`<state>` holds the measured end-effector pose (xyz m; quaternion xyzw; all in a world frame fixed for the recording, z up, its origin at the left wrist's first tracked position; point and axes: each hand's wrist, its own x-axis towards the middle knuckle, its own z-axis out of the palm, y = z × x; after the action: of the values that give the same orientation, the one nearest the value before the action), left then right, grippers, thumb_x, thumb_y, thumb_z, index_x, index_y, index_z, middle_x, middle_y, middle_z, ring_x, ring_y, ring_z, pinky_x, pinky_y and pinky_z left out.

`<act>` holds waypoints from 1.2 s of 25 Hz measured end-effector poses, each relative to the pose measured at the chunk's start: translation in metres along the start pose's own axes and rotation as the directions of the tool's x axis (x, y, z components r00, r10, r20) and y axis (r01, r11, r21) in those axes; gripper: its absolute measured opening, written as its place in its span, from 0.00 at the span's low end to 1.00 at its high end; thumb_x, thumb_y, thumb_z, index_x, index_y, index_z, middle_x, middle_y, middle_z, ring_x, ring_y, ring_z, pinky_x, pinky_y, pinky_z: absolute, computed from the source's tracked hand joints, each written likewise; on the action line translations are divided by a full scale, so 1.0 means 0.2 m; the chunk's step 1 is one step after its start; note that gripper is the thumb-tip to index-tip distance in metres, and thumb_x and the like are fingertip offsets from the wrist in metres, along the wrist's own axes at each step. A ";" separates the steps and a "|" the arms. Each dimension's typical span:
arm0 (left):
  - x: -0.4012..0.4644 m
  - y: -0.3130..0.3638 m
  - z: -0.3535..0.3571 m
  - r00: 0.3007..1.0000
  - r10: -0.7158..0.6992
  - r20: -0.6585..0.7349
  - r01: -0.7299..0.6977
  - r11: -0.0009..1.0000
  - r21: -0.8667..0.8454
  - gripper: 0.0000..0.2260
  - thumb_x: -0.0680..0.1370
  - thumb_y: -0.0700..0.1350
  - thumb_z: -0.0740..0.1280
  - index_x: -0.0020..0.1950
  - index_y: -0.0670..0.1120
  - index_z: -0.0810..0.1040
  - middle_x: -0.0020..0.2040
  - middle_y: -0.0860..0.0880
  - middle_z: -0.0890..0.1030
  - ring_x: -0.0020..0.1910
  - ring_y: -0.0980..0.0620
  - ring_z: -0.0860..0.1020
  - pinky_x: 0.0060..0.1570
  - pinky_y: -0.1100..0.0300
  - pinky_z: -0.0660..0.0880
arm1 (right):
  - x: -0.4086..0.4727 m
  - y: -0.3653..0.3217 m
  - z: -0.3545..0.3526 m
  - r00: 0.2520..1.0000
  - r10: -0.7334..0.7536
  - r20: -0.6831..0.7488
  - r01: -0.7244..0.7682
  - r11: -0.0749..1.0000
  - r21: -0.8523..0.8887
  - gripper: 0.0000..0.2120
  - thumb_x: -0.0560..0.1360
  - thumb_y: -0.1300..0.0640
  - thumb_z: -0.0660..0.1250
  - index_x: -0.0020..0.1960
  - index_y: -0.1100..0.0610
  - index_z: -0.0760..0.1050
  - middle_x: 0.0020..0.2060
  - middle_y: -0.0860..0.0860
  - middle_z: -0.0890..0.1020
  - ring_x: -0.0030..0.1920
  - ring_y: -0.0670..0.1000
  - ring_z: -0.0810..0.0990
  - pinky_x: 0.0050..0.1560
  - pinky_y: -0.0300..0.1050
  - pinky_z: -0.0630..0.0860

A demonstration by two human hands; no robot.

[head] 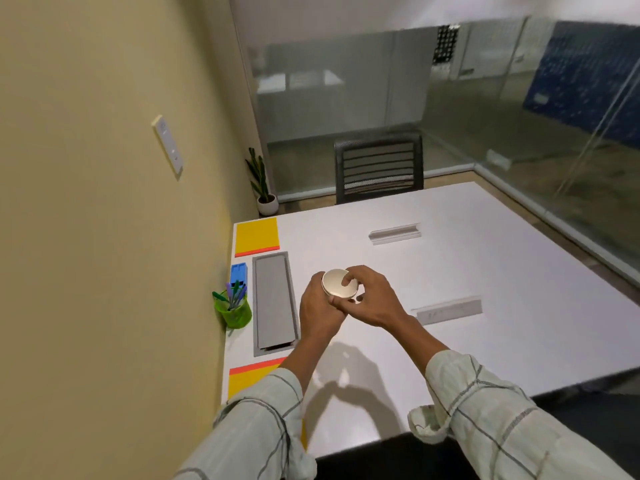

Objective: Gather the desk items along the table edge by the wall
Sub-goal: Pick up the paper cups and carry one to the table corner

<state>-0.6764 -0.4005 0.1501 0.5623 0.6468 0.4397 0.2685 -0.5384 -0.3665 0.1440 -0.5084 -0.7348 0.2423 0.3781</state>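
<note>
Both hands meet above the white table (467, 271), just right of the grey cable tray (275, 303) set into its top. The left hand (320, 315) is wrapped around a round cream-coloured container (339, 284) from below, and the right hand (372, 299) grips it from the side with fingers curled over its rim, so the container is held off the table. Left of the tray, against the wall, stand a green pen holder (237, 311) with pens and a blue stapler (239, 273). Beyond the tray lies a yellow notepad (257, 237); nearer than the tray, another yellow pad (251, 377) is partly hidden by the left sleeve.
</note>
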 end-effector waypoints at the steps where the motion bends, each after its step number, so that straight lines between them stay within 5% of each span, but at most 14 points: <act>1: -0.03 0.06 0.05 1.000 0.024 0.012 -0.024 1.000 -0.018 0.24 0.64 0.46 0.78 0.55 0.55 0.73 0.49 0.55 0.81 0.47 0.51 0.79 0.45 0.54 0.80 | -0.04 0.01 -0.09 1.000 0.002 -0.028 -0.003 1.000 -0.009 0.21 0.63 0.37 0.76 0.49 0.44 0.74 0.52 0.37 0.78 0.50 0.43 0.78 0.41 0.46 0.81; 4: -0.10 0.25 0.17 0.993 0.110 0.052 -0.108 0.993 -0.054 0.23 0.63 0.47 0.77 0.54 0.55 0.73 0.48 0.55 0.81 0.47 0.51 0.80 0.44 0.52 0.80 | -0.11 0.02 -0.34 0.995 -0.008 -0.103 0.007 1.000 -0.011 0.24 0.63 0.36 0.76 0.53 0.43 0.73 0.52 0.36 0.78 0.51 0.43 0.78 0.41 0.47 0.82; 10: -0.20 0.66 0.39 0.968 0.248 0.021 -0.247 0.968 -0.049 0.25 0.61 0.49 0.79 0.55 0.54 0.74 0.47 0.55 0.81 0.46 0.52 0.80 0.39 0.66 0.74 | -0.23 0.02 -0.83 0.974 -0.062 -0.217 0.064 0.998 0.002 0.33 0.61 0.36 0.78 0.62 0.45 0.74 0.55 0.41 0.81 0.52 0.45 0.80 0.46 0.43 0.83; 13: -0.30 0.90 0.58 0.952 0.307 0.011 -0.306 0.950 -0.067 0.28 0.61 0.51 0.82 0.56 0.51 0.74 0.48 0.53 0.81 0.45 0.53 0.79 0.40 0.64 0.77 | -0.33 0.09 -1.11 0.958 -0.076 -0.277 0.073 0.997 -0.019 0.36 0.62 0.37 0.78 0.65 0.47 0.73 0.58 0.45 0.81 0.53 0.48 0.80 0.49 0.41 0.83; 22: -0.75 1.41 1.32 0.919 0.377 0.112 -0.357 0.919 -0.167 0.29 0.59 0.53 0.80 0.56 0.50 0.75 0.49 0.52 0.82 0.44 0.55 0.79 0.38 0.71 0.72 | -0.82 0.45 -1.94 0.919 0.031 -0.393 -0.042 0.999 -0.020 0.36 0.60 0.39 0.80 0.64 0.50 0.75 0.58 0.47 0.82 0.56 0.47 0.80 0.49 0.44 0.83; 30: -0.76 1.51 1.68 0.814 0.506 0.285 -0.482 0.862 -0.156 0.31 0.61 0.57 0.80 0.59 0.48 0.76 0.53 0.50 0.82 0.48 0.52 0.80 0.44 0.58 0.80 | -1.00 0.68 -2.24 0.859 0.151 -0.489 -0.177 0.984 -0.007 0.33 0.56 0.39 0.81 0.59 0.46 0.77 0.52 0.41 0.82 0.55 0.40 0.80 0.46 0.42 0.82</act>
<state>-0.2119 -0.4625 0.2326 0.7631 0.4096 0.4229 0.2665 -0.0635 -0.5165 0.2485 -0.6231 -0.5762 0.1191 0.5153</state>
